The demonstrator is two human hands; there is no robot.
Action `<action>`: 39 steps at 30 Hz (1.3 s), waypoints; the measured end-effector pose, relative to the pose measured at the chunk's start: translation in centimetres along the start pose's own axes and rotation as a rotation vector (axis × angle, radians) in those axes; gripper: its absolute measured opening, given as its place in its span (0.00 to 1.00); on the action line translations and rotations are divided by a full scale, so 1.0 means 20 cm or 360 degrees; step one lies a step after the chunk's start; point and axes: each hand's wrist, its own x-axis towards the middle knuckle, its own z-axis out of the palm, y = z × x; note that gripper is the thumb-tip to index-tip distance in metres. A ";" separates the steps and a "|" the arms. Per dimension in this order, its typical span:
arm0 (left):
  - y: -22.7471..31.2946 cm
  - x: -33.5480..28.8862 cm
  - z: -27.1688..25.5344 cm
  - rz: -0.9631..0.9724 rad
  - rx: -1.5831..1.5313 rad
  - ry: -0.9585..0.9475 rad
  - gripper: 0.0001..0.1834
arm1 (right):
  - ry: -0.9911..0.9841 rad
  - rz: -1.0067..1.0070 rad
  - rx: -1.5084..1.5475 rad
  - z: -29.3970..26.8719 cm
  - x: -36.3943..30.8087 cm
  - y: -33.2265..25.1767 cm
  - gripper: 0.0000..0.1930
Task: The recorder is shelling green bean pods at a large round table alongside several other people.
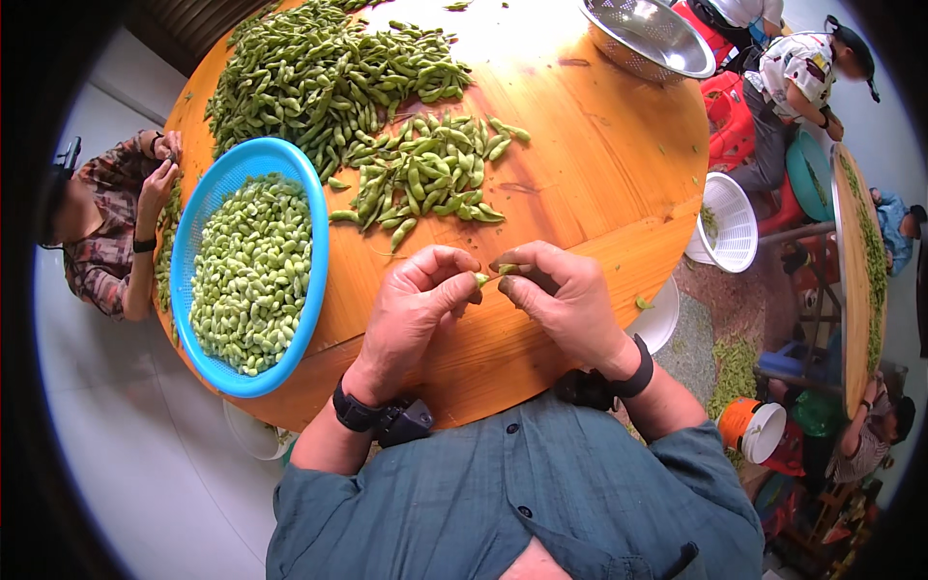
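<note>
Over the near edge of the wooden table, my left hand (418, 307) pinches a small green piece of soybean pod (481, 279) between thumb and forefinger. Close beside it, my right hand (568, 302) grips another green bit of pod (507, 269) the same way. A narrow gap separates the fingertips; whether both bits come from one pod I cannot tell. Just beyond lies a small heap of soybean pods (425, 174). To the left, a blue colander (316, 261) holds shelled green beans (253, 280).
A large pile of pods (309, 77) covers the table's far left. At the far right stands a metal colander (677, 43). A co-worker (111, 222) sits left, hands at the table. White baskets (739, 232) and buckets (764, 432) stand on the floor at right, near other people and a second table (853, 280).
</note>
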 end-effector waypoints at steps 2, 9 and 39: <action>0.00 -0.01 0.01 0.0064 0.0091 -0.0001 0.06 | -0.0105 0.0116 0.0067 -0.01 0.01 -0.03 0.06; -0.01 -0.02 0.05 0.0558 0.0817 0.0070 0.07 | -0.0127 0.0264 0.0185 0.00 0.02 -0.05 0.06; -0.01 -0.03 0.08 0.0158 0.0386 -0.0004 0.07 | -0.0113 0.0304 0.0363 -0.01 0.05 -0.01 0.07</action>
